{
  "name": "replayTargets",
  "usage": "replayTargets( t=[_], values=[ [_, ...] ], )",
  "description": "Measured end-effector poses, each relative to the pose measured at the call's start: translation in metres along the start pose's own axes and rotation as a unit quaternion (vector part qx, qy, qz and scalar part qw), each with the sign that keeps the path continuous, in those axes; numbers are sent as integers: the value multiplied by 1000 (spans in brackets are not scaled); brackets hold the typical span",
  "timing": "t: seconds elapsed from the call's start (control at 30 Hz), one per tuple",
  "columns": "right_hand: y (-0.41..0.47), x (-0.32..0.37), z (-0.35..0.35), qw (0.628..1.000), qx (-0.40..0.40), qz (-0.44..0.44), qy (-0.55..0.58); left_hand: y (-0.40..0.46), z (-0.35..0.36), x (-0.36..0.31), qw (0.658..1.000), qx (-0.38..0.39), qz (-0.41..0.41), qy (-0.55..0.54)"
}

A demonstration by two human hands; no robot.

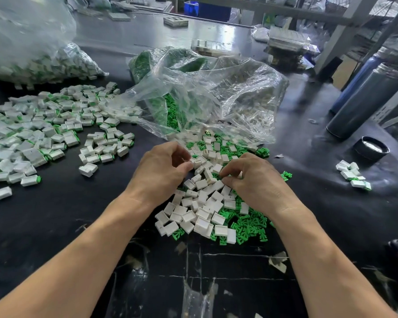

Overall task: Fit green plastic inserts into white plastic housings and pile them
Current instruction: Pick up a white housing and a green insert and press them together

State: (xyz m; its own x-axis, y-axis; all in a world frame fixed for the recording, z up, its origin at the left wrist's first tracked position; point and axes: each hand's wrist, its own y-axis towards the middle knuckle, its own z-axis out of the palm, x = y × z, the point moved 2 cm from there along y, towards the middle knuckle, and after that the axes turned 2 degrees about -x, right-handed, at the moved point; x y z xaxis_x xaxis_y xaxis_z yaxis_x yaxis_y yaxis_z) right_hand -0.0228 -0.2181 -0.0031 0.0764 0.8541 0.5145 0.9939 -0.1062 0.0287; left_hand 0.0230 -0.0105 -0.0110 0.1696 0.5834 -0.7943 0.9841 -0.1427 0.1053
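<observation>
Hands meet over the loose stock near the middle of the dark worktop [55, 226], seen from the head camera. The left hand [163, 171] has its fingers curled and pinches something small and white at the fingertips, apparently one of the white housings [200, 203]; the piece itself is mostly hidden. The right hand [255, 180] is curled down into the heap, its thumb and forefinger closing on a part I cannot make out, so whether it grips a green insert or a housing is unclear.

By my reading the step in hand is picking up a matched pair, before any fitting. The next move would call for turning the housing's open side towards the other hand and lining the insert up squarely with it, then pressing it home.

White housings are small, boxy, hollow shells with one open face, matt and hard-looking. Green inserts [246, 226] are bright, branched, spiky little mouldings, lying tangled under and beside the housings. A crumpled clear plastic bag [216, 92], glossy and creased, spills both sorts towards the hands. Finished pieces [44, 134], white with a green end showing, spread in a wide pile towards the left edge of the worktop, well apart from the loose stock.
</observation>
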Motion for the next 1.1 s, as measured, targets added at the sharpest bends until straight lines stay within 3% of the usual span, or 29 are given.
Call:
replayTargets(
  t=[0.27,0.47,0.77,1.1],
  values=[
    [-3,2,-2,1000,-10,1,18,-5,4,-7,991,9,2,-135],
    [-1,-3,-1,994,-30,15,107,-7,8,-11,973,38,-23,-225],
    [-1,5,0,932,-74,-3,355,-9,11,-14,965,57,-8,-257],
    [-3,11,-2,912,-65,-18,405,-12,7,-22,930,64,-23,-362]
  ],
)
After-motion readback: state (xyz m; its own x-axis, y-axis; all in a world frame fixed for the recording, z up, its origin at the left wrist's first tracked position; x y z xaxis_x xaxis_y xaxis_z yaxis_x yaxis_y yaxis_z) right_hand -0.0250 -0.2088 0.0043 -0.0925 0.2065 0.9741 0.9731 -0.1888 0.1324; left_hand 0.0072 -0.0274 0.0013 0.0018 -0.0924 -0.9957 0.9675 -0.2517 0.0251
